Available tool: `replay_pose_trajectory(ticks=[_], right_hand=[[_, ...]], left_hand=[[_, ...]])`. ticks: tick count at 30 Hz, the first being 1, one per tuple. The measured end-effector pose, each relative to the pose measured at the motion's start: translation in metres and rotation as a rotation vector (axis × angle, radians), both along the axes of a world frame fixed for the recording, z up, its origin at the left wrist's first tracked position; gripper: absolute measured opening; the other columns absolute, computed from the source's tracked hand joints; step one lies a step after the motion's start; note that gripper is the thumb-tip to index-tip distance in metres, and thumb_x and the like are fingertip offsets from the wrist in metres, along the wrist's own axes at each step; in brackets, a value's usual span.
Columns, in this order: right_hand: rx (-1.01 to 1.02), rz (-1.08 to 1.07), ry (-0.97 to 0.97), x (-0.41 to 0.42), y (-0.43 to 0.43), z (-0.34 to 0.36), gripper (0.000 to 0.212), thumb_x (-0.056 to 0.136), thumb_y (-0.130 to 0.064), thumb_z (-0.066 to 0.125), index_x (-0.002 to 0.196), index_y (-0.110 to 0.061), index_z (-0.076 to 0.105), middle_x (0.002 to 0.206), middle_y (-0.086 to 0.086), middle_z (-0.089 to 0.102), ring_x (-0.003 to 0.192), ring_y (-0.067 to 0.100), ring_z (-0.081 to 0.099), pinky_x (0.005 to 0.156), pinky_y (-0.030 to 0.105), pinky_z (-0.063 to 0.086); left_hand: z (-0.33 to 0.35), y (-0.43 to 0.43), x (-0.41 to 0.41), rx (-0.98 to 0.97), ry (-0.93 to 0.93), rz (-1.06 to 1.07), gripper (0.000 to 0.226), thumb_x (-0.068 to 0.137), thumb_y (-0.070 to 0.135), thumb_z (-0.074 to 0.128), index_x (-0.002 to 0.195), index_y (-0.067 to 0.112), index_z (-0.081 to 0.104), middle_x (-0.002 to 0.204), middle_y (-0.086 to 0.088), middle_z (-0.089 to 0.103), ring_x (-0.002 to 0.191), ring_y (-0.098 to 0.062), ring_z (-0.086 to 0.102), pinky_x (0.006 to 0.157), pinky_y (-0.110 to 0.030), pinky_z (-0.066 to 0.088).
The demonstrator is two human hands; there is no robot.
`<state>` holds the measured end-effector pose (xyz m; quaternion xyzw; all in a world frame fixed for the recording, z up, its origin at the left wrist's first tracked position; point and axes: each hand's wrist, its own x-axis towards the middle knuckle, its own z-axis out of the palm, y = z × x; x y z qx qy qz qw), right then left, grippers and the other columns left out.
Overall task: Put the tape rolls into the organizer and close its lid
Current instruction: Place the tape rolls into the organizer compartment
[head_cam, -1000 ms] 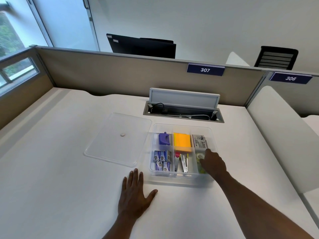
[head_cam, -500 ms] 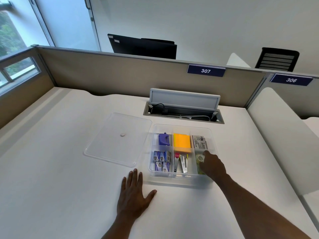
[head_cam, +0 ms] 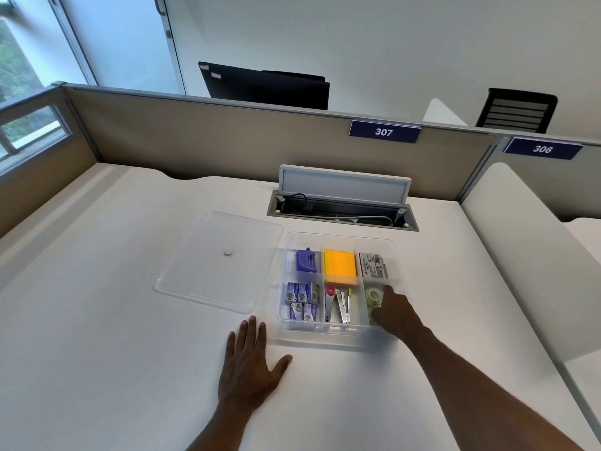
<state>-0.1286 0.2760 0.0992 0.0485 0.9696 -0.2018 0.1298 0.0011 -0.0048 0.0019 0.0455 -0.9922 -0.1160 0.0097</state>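
The clear organizer (head_cam: 340,236) stands open on the white desk. Its right compartment holds a clear tape roll (head_cam: 374,295) lying flat, with a greenish bit of another roll (head_cam: 373,315) showing at its near side. My right hand (head_cam: 395,312) reaches down into that compartment, fingertips against the roll's right side; its fingers hide what lies beneath, so its grip is unclear. The clear lid (head_cam: 211,278) lies flat on the desk to the left of the organizer. In front of the organizer's left corner, my left hand (head_cam: 248,362) rests palm down, fingers spread.
Other compartments hold a purple dispenser (head_cam: 305,261), an orange pad (head_cam: 340,266), small blue boxes (head_cam: 300,299), metal clips (head_cam: 340,307) and a printed box (head_cam: 374,270). An open cable tray (head_cam: 341,214) sits behind. A partition wall runs along the back, a raised divider on the right.
My right hand has drawn back a little toward me inside the right compartment, uncovering more of the tape roll. The left hand and lid have not moved.
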Motion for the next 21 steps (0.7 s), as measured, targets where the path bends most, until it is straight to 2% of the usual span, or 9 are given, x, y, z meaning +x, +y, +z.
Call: replay_pose_trajectory(ticks=[7, 11, 15, 21], right_hand=[[-0.062, 0.035, -0.075, -0.0024, 0.0006, 0.0056, 0.074, 0.076, -0.030, 0.076, 0.133, -0.005, 0.037, 0.121, 0.019, 0.062, 0.109, 0.034, 0.061, 0.091, 0.036, 0.051], [-0.060, 0.030, -0.092, -0.0040, 0.0002, 0.0070, 0.071, 0.076, -0.021, 0.074, 0.133, -0.004, 0.036, 0.121, 0.019, 0.061, 0.108, 0.033, 0.061, 0.085, 0.029, 0.049], [-0.052, 0.047, -0.105, -0.0039, -0.0048, 0.0057, 0.067, 0.076, -0.014, 0.068, 0.133, -0.007, 0.034, 0.119, 0.020, 0.061, 0.107, 0.033, 0.060, 0.077, 0.026, 0.044], [-0.033, 0.066, -0.115, -0.0028, -0.0040, 0.0062, 0.077, 0.074, -0.017, 0.073, 0.137, -0.007, 0.029, 0.123, 0.019, 0.060, 0.111, 0.033, 0.059, 0.084, 0.028, 0.047]], left_hand=[[0.0011, -0.0003, 0.0008, -0.016, 0.002, -0.004, 0.093, 0.081, 0.078, 0.019, 0.148, 0.013, 0.022, 0.159, -0.010, 0.014, 0.147, -0.025, 0.007, 0.119, -0.041, 0.001], [0.0030, -0.0003, 0.0011, -0.008, -0.005, -0.012, 0.092, 0.082, 0.077, 0.023, 0.147, 0.012, 0.026, 0.158, -0.011, 0.018, 0.146, -0.026, 0.011, 0.116, -0.040, -0.002], [0.0043, -0.0006, 0.0007, -0.007, -0.028, -0.018, 0.090, 0.082, 0.076, 0.029, 0.143, 0.010, 0.034, 0.154, -0.013, 0.027, 0.144, -0.029, 0.022, 0.115, -0.041, 0.004], [0.0025, -0.0010, 0.0011, -0.010, -0.028, -0.015, 0.089, 0.082, 0.075, 0.031, 0.142, 0.009, 0.037, 0.153, -0.014, 0.031, 0.142, -0.029, 0.026, 0.115, -0.042, 0.006]])
